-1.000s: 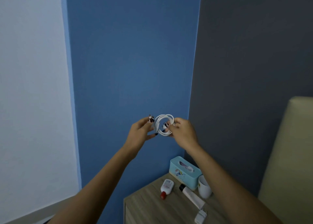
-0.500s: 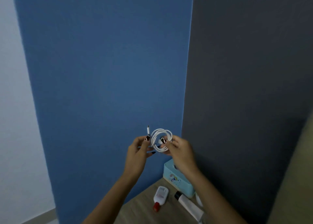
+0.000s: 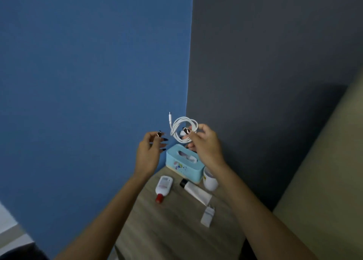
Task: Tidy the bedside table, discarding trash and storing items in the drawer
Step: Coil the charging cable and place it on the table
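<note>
A coiled white charging cable (image 3: 183, 129) hangs in the air above the bedside table (image 3: 176, 226), pinched in my right hand (image 3: 204, 143), one plug end sticking up. My left hand (image 3: 150, 151) is just left of the coil, apart from it, fingers spread and holding nothing. On the wooden table top lie a white bottle with a red cap (image 3: 163, 187), a white tube with a black cap (image 3: 196, 192) and a white charger plug (image 3: 207, 216). The drawer is not in view.
A light-blue tissue box (image 3: 183, 166) stands in the table's back corner, with a white cup (image 3: 210, 182) beside it on the right. Blue and dark grey walls meet behind the table. A beige headboard (image 3: 324, 181) rises on the right.
My left hand has let go of the cable and drawn back to the left; the right hand alone now holds the coil. The view has tilted down, showing more of the table.
</note>
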